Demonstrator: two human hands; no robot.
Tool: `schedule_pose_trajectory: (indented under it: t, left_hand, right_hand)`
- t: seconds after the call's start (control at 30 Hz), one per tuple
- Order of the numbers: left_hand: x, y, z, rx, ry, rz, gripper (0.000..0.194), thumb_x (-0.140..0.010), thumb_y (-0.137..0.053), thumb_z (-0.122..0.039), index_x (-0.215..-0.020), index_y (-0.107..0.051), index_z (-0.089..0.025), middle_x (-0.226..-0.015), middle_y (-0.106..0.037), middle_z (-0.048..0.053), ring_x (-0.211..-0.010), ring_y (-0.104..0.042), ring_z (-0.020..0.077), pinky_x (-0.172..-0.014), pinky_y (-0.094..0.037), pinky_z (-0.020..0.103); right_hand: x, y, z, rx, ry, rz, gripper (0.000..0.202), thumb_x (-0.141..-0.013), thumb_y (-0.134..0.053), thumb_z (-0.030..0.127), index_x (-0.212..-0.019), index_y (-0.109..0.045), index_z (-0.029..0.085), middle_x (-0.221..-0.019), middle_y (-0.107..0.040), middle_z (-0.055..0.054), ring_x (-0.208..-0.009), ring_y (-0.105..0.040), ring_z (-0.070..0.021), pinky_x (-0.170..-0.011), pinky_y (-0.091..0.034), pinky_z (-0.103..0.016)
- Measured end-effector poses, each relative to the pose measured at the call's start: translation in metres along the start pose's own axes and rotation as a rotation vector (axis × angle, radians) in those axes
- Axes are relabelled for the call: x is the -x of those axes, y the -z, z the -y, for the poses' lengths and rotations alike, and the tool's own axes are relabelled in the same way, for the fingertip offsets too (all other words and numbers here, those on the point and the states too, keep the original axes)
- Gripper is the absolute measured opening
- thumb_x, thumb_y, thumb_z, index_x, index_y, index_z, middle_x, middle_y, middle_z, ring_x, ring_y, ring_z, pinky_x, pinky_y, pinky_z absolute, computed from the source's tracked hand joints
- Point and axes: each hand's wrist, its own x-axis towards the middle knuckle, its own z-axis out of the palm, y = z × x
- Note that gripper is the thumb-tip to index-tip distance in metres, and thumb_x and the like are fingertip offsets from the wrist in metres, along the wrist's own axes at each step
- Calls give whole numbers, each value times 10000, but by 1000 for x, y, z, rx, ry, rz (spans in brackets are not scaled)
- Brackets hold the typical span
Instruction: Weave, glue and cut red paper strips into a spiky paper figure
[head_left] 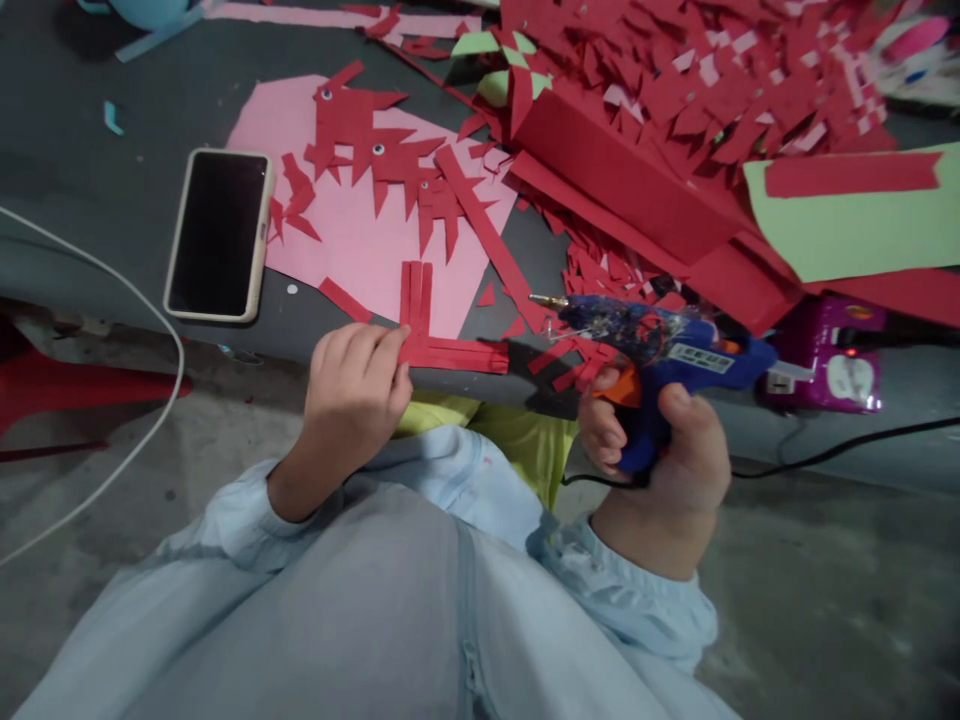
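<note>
My right hand (660, 440) is wrapped round the handle of a blue glue gun (667, 350) with an orange trigger; its metal nozzle points left, above the table's front edge. My left hand (360, 385) has its fingers bent together on the left end of folded red paper strips (457, 354). One pair of strips lies along the table edge and another stands up from it over pink paper (345, 235). Red paper pieces with googly eyes (349, 120) lie on the pink paper.
A phone (219, 235) lies left of the pink paper. Red cut-outs (720, 80) are heaped at the back right, near long red paper (622, 170) and a green sheet (855, 220). A purple box (832, 360) sits at the right edge. A white cable (150, 310) hangs at left.
</note>
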Motion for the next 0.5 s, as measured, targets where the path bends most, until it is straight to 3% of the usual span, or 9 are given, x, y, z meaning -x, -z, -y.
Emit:
schedule_pose_trajectory:
  t: [0.1,0.23,0.4,0.5]
  left_hand:
    - [3,-2,-2,-18,126,-40,261,-906,-550,-179,-1109,-705,-125,-995,-718,121,-988,-636,271,-883,-489,409]
    - [2,-3,-9,-78,225,-9,228,-925,-561,-262,-1060,-712,-158,-977,-689,123,-971,-614,285,-843,-456,425]
    - [-6,-2,-23,-173,310,117,424,-908,-607,-521,-1038,-679,-123,-963,-656,157,-951,-581,327,-798,-429,442]
    - [-14,1,-30,-202,388,243,480,-883,-635,-569,-1036,-660,-115,-983,-648,172,-953,-574,344,-794,-426,449]
  right_hand:
    - [1,1,-1,-10,19,11,355,-702,-760,549,-810,-701,216,-462,-464,30,-330,-375,-104,-270,-211,-197]
    - [1,4,-3,-10,40,28,334,-741,-736,525,-840,-707,208,-473,-485,25,-340,-380,-102,-267,-213,-188]
    - [3,5,-2,2,65,15,352,-724,-731,529,-845,-687,202,-466,-462,39,-349,-352,-97,-267,-217,-182]
    - [5,5,-2,11,67,-2,354,-711,-727,529,-834,-674,201,-466,-453,45,-358,-337,-93,-276,-224,-178]
